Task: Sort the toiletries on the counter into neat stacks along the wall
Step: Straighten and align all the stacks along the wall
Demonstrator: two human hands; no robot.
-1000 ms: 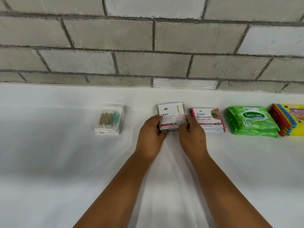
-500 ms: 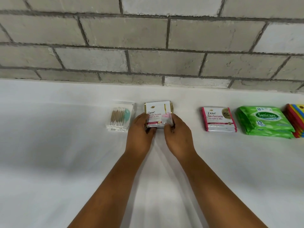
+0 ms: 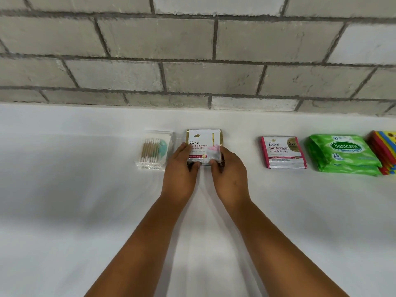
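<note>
Gripping the gold-edged sachet stack (image 3: 203, 146) from both sides, the left hand (image 3: 180, 168) and right hand (image 3: 230, 170) hold it on the desk (image 3: 85, 211), beside the cotton swab pack (image 3: 154, 152). Risk: uneven release pressure may fan the slippery sachets.

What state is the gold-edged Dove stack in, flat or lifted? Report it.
Cannot tell for sure. The gold-edged Dove stack sits face-up and level, gripped at its near corners by the left hand and right hand, which hide its underside.
</note>
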